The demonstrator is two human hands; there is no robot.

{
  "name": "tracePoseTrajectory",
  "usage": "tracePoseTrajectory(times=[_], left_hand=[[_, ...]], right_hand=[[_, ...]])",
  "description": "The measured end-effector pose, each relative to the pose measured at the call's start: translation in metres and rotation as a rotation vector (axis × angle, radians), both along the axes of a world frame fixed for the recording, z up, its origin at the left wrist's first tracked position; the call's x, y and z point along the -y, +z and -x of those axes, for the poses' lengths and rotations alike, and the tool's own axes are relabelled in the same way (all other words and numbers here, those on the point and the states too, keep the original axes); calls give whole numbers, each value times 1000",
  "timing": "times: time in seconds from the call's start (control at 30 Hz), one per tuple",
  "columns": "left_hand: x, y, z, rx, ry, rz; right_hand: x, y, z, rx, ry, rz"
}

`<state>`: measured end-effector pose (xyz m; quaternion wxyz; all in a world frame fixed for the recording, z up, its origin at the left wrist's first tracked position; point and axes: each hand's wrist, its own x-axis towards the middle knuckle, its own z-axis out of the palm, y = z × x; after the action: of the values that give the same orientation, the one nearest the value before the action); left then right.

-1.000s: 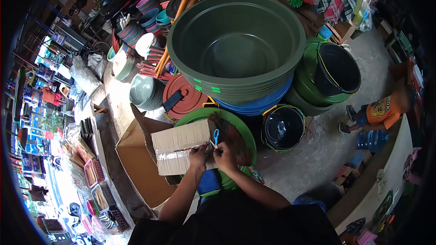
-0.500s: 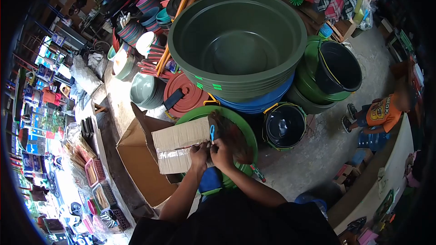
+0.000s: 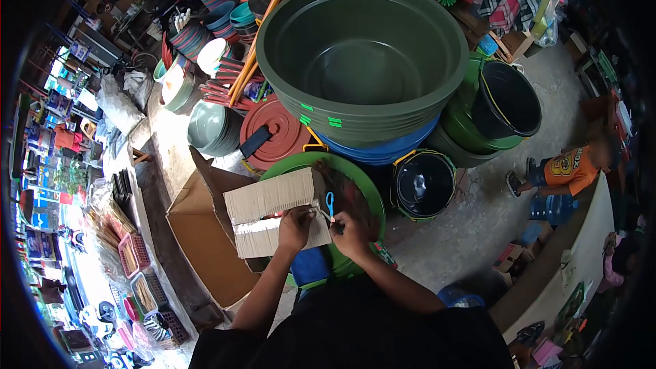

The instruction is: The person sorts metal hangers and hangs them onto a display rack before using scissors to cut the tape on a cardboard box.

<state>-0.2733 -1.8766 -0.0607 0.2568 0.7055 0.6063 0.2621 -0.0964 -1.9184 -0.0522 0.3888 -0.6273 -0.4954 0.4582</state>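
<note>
A closed cardboard box (image 3: 270, 195) sits tilted on a large green tub (image 3: 374, 195), and a strip of red shows through the gap along its top seam. My left hand (image 3: 295, 228) is closed at that seam, its fingers gripping the flap edge near the box's right end. Just off that end, my right hand (image 3: 351, 235) is closed around what looks like a pair of scissors (image 3: 331, 203), with the light-blue handle loop pointing up and away. The blades are hidden by the fingers.
An open cardboard box (image 3: 205, 232) stands to the left. Ahead rises a stack of big dark-green basins (image 3: 362, 106), with black buckets (image 3: 425, 188) beside it. A red lid (image 3: 273, 130) lies behind the green tub. A person in an orange shirt (image 3: 570, 171) is at the right.
My hands have moved apart. The right hand has shifted right, off the box's end, with the scissors. The left hand remains at the seam, where the gap shows more red.
</note>
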Motion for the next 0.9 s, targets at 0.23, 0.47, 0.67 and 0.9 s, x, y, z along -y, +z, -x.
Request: tracePoseTrajectory(times=[0.23,0.47,0.67,0.9], left_hand=[[-1,4,-5,20,25,48],[-2,13,-6,68,46,190],[1,19,-10,123,68,196],[2,14,-3,194,59,226]], right_hand=[[-3,-4,0,-13,41,22],[-2,-11,6,81,28,-58],[-3,-12,11,126,1,-118],[-19,-4,22,101,-73,-134]])
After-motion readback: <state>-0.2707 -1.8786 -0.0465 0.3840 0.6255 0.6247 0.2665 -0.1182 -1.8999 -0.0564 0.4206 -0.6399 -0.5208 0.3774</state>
